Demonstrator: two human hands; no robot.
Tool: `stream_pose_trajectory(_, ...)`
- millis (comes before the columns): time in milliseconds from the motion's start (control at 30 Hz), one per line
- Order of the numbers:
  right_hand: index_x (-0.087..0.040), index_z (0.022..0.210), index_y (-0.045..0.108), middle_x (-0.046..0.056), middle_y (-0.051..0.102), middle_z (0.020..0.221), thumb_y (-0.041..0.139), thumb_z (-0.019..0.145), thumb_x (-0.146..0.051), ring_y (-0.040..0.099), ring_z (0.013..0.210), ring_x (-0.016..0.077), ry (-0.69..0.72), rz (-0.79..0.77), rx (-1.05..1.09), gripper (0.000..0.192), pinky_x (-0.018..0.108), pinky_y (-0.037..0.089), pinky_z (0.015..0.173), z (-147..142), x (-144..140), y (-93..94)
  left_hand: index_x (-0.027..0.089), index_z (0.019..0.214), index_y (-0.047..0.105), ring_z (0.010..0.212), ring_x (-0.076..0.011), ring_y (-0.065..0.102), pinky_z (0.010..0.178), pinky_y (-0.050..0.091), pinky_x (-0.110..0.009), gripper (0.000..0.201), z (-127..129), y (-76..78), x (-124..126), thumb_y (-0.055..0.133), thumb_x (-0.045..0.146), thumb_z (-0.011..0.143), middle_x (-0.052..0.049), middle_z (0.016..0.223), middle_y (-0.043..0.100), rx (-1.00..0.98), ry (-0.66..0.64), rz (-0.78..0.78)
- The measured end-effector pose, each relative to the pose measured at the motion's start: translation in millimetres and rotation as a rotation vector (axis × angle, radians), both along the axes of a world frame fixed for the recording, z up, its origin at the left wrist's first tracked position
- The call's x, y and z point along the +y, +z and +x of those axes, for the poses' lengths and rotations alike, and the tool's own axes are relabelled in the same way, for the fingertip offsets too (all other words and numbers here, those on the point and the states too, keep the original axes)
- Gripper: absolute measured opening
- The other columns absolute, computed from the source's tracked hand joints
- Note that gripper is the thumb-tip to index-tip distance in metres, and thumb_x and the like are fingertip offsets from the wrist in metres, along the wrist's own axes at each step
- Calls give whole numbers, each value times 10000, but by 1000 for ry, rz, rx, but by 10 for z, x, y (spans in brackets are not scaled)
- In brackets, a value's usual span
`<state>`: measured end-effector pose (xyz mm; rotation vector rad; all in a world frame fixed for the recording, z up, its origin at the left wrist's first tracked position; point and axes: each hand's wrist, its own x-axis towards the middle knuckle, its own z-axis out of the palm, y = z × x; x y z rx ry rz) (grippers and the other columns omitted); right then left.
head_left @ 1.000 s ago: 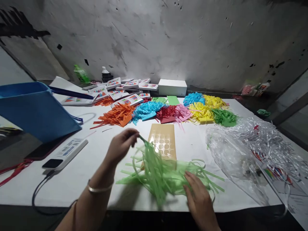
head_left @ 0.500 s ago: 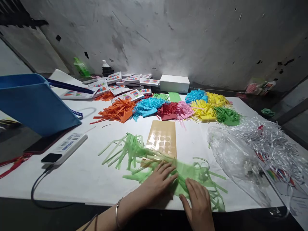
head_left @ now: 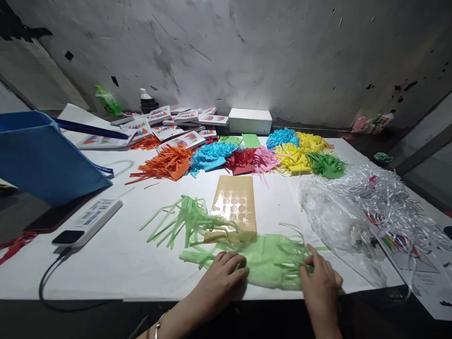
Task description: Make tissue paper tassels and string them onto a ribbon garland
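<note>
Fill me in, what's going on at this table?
Someone is handling fringed green paper at the near side of the white table. The left hand rests on its left part; the right hand is at the fringe on its right, though whether it grips any strips isn't clear. Green strips also lie over the near end of a tan sheet. Beyond are fringe bundles in several colours.

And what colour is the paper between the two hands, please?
The paper is light green (head view).
</note>
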<state>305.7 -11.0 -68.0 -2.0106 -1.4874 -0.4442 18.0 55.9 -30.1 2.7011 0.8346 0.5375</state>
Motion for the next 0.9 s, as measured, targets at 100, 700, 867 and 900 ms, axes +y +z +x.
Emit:
stream_pose_trajectory(100, -155, 1299, 580, 176, 705, 999, 512, 917, -391, 658, 855, 365, -253, 97, -53, 454, 525, 446, 755, 305, -188, 47, 226, 1145, 616, 1077, -266, 556, 920, 404, -397, 396, -18, -22, -51, 565, -6, 828, -76, 1163, 664, -2, 37, 20)
stream_pose_trajectory(700, -128, 1228, 636, 63, 697, 1257, 480, 817, -49, 619, 1222, 241, 870, 4, -331, 446, 441, 519, 1011, -442, -326, -21, 236, 1168, 597, 1138, -245, 552, 1039, 318, -406, 317, 57, 8, -154, 587, 95, 885, -48, 1215, 687, 11, -166, -42)
stream_pose_trajectory(867, -149, 1186, 626, 49, 748, 1130, 456, 823, -27, 657, 1138, 222, 823, 71, -150, 419, 429, 460, 1022, -490, -331, 60, 203, 956, 617, 976, -198, 599, 949, 353, -375, 268, 60, 30, -173, 480, -13, 877, -23, 1047, 729, -109, -96, -102)
stream_pose_trajectory(900, -160, 1167, 625, 42, 756, 1085, 457, 845, -36, 666, 1102, 222, 797, 69, -103, 384, 427, 450, 1005, -518, -318, 83, 201, 942, 615, 958, -198, 601, 924, 364, -368, 264, 55, 52, -164, 478, -12, 870, -24, 1026, 729, -108, -68, -128)
